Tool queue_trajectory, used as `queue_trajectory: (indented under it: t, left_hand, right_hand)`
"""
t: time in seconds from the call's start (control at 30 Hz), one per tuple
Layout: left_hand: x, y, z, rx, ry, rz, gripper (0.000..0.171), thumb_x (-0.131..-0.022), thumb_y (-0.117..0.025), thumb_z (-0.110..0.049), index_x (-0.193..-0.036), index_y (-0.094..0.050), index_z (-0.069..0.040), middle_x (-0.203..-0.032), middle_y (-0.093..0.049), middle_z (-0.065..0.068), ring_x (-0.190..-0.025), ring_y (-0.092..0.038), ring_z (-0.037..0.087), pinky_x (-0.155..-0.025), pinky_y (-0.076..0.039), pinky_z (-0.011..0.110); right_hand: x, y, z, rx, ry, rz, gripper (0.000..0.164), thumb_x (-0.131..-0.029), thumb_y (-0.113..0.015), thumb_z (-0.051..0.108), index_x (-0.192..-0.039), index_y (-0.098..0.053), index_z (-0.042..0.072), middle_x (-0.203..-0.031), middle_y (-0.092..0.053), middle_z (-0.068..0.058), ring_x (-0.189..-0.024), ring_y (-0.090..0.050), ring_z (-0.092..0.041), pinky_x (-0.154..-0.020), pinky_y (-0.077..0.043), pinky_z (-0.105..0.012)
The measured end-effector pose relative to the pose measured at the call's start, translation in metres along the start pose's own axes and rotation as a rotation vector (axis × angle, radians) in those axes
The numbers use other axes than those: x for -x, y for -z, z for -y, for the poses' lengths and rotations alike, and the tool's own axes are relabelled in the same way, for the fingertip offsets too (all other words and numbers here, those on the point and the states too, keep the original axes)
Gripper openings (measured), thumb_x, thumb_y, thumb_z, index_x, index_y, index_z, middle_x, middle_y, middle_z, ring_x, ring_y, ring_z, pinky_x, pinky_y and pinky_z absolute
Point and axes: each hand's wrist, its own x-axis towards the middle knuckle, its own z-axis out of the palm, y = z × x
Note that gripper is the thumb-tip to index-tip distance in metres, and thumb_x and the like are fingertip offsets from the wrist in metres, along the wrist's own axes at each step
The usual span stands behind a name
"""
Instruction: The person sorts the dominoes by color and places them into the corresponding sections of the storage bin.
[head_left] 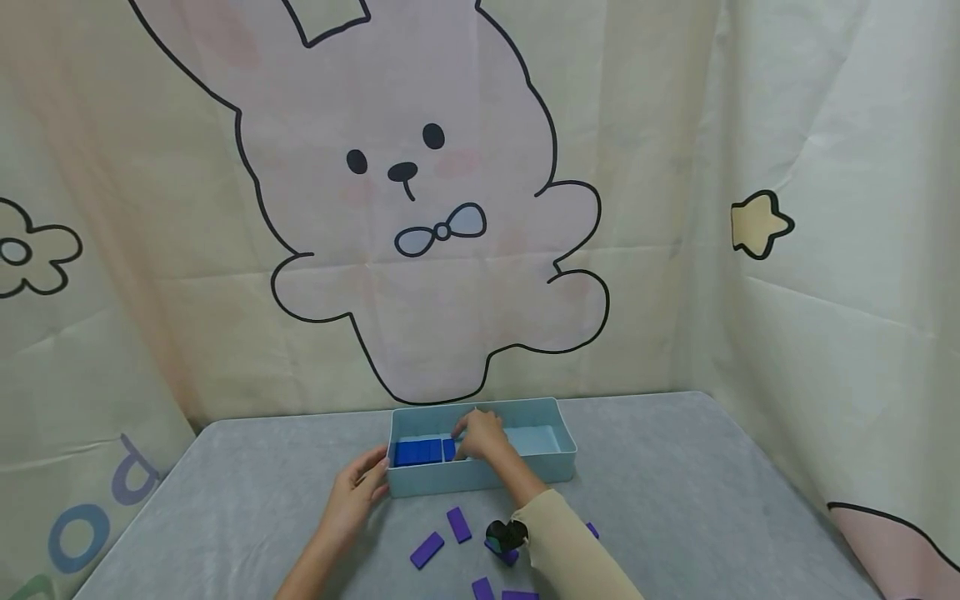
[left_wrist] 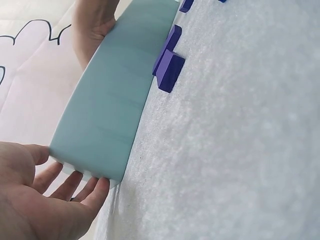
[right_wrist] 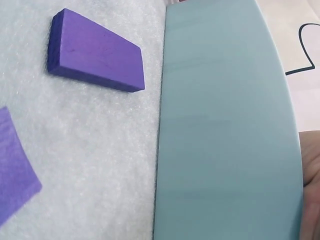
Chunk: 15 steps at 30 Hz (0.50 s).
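A light blue rectangular box point(head_left: 480, 479) stands on the table. At its left end, my left hand point(head_left: 358, 487) rests its fingertips against the end wall, with the thumb near the top corner in the left wrist view. My right hand point(head_left: 482, 435) reaches down inside the box. Its thumb and fingers pinch a blue block point(head_left: 449, 450), a narrow gap from a row of blue blocks point(head_left: 417, 452) at the box's left side. The box wall hides the right fingertips in the right wrist view.
Loose purple blocks lie before the box, among them one purple block point(head_left: 459, 525), another purple block point(head_left: 427, 551) and several more near the right forearm. The grey cloth-covered table point(head_left: 675, 500) extends to both sides. Behind it hangs a printed curtain point(head_left: 645, 333).
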Motion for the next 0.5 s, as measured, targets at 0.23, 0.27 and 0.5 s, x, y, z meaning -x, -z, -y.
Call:
queue_trajectory:
  t: [0.23,0.27,0.5]
  left_hand:
    - [0.0001,-0.0010,-0.0007,-0.003,-0.001,0.000,0.046,-0.113,-0.050,-0.015,-0.152,-0.046,0.010,-0.156,-0.047,0.032,-0.143,-0.049,0.047,-0.108,-0.054,0.051]
    - [0.0002,-0.0010,-0.0008,-0.001,-0.001,0.000,0.046,-0.113,-0.049,-0.015,-0.152,-0.046,0.010,-0.156,-0.047,0.032,-0.143,-0.049,0.047,-0.108,-0.054,0.051]
    - [0.0007,-0.0013,-0.0006,0.001,0.001,0.002,0.046,-0.113,-0.048,-0.014,-0.152,-0.046,0.010,-0.156,-0.046,0.032,-0.143,-0.049,0.046,-0.109,-0.053,0.051]
  right_hand:
    - [0.0035,0.0002,0.0012,0.012,-0.002,-0.004,0.028,-0.075,-0.097,0.011,-0.100,-0.084,0.012,-0.137,-0.061,-0.028,-0.128,-0.050,-0.048,-0.098,-0.052,-0.065]
    - [0.0038,0.0000,0.0013,0.017,-0.002,-0.006,0.027,-0.075,-0.097,0.011,-0.099,-0.084,0.013,-0.136,-0.061,-0.028,-0.127,-0.051,-0.048,-0.097,-0.052,-0.065]
    - [0.0028,-0.0007,0.0017,0.027,-0.003,-0.003,0.029,-0.076,-0.096,0.013,-0.102,-0.085,0.014,-0.134,-0.062,-0.027,-0.125,-0.051,-0.046,-0.097,-0.052,-0.064]
